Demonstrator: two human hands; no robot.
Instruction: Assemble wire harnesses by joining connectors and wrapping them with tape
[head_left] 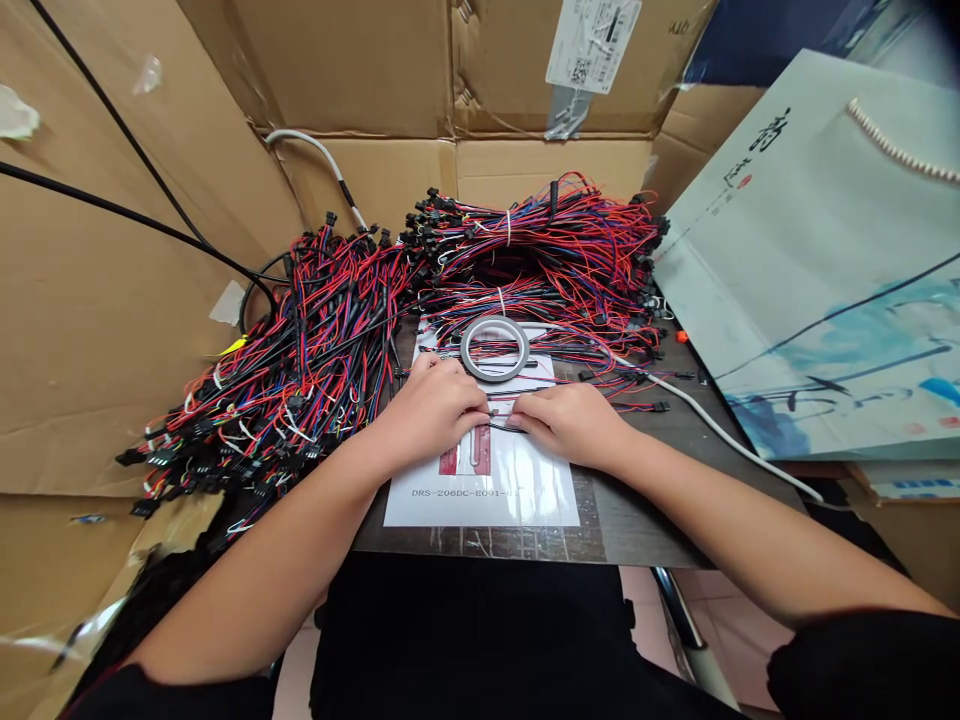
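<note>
A: What did the two hands do?

B: The left hand point(435, 405) and the right hand point(566, 425) were both closed at the fingertips, pinching a thin dark wire point(507, 428). It ran in the short gap between them, over the printed sheet point(480, 508).

A: Which step was this, in your opinion?

B: I judged it as arranging one wire by hand. The next move probably called for steady fingertips. The tape roll point(495, 350) lay just beyond the grip, and a wire heap point(330, 330) was to its left.

A: What was difficult to see?

B: Something greenish at the fingertips was too small to name. The hands covered much of the wire, so I could not tell if the black connector point(660, 407), right of the grip, belonged to it.
</note>
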